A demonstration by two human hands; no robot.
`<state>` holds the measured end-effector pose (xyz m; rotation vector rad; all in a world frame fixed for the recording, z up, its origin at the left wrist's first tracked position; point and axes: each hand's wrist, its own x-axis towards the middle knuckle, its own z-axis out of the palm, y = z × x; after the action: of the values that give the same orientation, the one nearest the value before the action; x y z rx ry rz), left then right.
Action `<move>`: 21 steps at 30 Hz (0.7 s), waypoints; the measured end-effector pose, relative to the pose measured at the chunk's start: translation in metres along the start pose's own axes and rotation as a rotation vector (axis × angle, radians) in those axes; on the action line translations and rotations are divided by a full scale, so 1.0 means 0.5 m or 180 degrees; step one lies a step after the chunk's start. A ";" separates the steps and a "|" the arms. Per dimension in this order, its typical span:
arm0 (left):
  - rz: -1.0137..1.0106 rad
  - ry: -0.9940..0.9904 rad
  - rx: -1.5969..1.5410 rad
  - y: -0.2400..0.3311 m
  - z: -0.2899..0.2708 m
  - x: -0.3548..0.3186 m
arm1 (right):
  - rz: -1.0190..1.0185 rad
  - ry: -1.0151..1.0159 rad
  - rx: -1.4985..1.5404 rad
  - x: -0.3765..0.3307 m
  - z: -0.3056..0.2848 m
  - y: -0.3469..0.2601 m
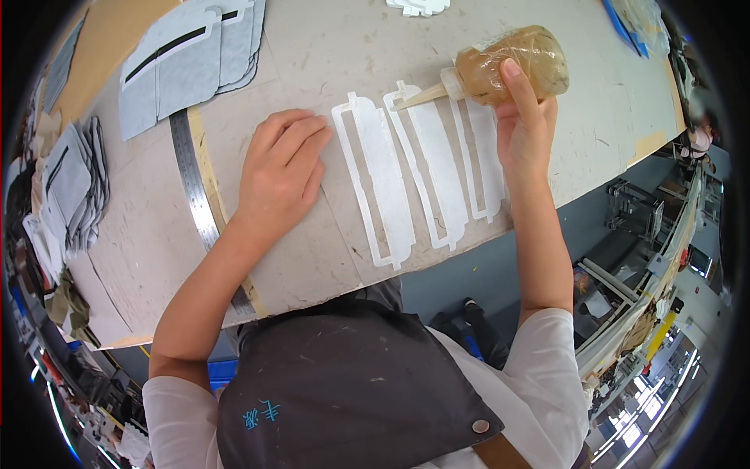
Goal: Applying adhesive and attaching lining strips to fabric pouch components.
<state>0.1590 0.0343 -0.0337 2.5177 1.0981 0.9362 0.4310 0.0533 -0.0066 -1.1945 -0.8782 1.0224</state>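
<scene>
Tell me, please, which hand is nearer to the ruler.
Left. The left hand is to the right of the ruler, between it and the leftmost white piece. The right hand is much farther right, holding the bottle.

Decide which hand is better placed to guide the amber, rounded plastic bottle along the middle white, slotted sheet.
Likely the right hand: it holds the bottle, its tapered nozzle at the top of the middle sheet. The left hand lies beside the leftmost sheet.
</scene>
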 end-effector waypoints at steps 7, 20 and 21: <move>0.0038 0.0041 0.0022 -0.002 0.003 0.000 | 0.0119 0.0052 -0.0051 -0.034 -0.020 -0.013; 0.0162 0.0115 0.0098 -0.011 0.007 0.003 | 0.0440 0.0038 -0.0345 -0.123 -0.072 -0.033; 0.0171 0.0110 0.0095 -0.012 0.007 0.003 | 0.0500 -0.0019 -0.0330 -0.129 -0.077 -0.032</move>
<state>0.1586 0.0394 -0.0384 2.5762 1.0669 0.9879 0.4493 -0.0207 0.0021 -1.3655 -0.8607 1.1178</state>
